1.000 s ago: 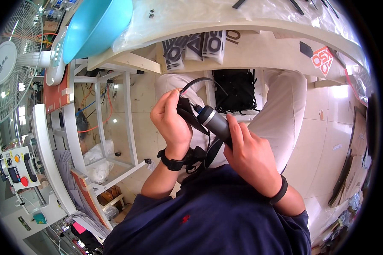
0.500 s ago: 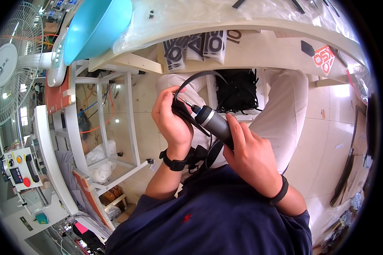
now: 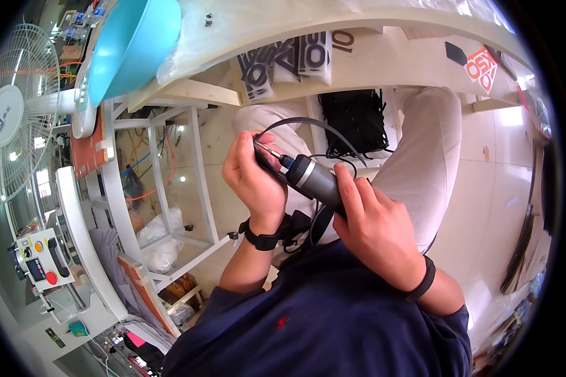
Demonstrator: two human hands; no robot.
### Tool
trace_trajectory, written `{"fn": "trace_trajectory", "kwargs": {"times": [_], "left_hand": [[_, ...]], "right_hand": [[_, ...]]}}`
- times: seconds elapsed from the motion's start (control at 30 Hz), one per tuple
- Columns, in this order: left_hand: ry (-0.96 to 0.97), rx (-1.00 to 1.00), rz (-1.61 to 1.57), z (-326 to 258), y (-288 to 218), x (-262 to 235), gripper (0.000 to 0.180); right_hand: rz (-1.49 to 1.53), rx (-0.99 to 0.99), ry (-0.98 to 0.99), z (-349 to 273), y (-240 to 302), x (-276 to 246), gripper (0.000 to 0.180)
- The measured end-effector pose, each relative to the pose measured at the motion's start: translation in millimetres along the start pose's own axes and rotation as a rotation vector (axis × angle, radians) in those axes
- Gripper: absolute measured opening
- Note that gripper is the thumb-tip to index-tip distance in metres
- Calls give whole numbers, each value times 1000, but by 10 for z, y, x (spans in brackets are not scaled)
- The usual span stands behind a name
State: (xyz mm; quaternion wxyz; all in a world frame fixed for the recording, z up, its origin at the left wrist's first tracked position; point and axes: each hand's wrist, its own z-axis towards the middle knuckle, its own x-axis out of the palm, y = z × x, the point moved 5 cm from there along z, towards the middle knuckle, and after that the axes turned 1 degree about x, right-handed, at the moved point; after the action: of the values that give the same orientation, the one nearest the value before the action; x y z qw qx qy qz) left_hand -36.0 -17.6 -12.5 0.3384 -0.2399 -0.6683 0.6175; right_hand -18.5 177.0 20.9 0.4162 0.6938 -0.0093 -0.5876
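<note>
My right hand (image 3: 380, 226) is wrapped round the thick black body of an electric screwdriver (image 3: 321, 183), which points up and left. Its thin metal bit (image 3: 269, 151) reaches in against a black strap (image 3: 327, 125) at the fingers of my left hand (image 3: 255, 188). That hand is closed on the strap, pinching it near the bit tip. From there the strap arches over to the right above the screwdriver. Whatever the bit touches is too small to make out. Between my knees lies a pile of black straps (image 3: 353, 122) in a pale tray.
Ahead runs a pale table edge (image 3: 421, 81), with printed plastic packets (image 3: 314, 53) on a shelf below it. A blue bowl (image 3: 135, 50) and a fan (image 3: 19, 119) stand at left, above a white metal frame (image 3: 201, 169) and a control box (image 3: 41, 257).
The arched strap has swung further right and down. My hands keep nearly the same hold, with the bit still at the strap. The whole view has shifted slightly.
</note>
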Motion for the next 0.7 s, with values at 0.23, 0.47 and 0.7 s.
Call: {"fn": "trace_trajectory", "kwargs": {"times": [0.23, 0.47, 0.7], "left_hand": [[13, 24, 14, -6, -2, -22, 35], [-20, 53, 72, -23, -27, 3, 34], [-23, 38, 95, -6, -5, -12, 33]], "right_hand": [[-87, -81, -97, 13, 5, -24, 60], [-167, -102, -105, 6, 18, -31, 58], [-257, -118, -100, 12, 46, -54, 55]]}}
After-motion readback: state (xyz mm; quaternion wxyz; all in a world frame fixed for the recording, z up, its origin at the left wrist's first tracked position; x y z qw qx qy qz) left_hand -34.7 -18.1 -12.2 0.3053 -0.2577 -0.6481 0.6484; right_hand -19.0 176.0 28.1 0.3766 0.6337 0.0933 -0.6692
